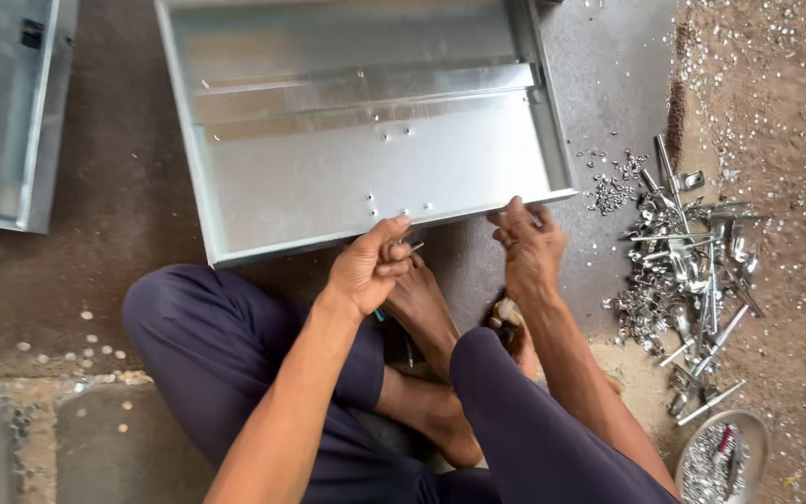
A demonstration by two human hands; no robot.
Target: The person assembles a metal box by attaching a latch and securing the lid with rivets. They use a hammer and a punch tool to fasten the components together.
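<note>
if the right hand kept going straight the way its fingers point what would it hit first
The right hand points up and away, already touching the near rim of the metal tray. Going on, it would likely slide over that rim onto the tray's flat floor, though depth is hard to judge.

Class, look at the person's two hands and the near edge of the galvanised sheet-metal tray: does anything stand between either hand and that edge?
Nothing visible does. The left hand and right hand both already rest on the near edge of the sheet-metal tray.

Tray (366, 177) top cropped; bowl (722, 457) too
</note>
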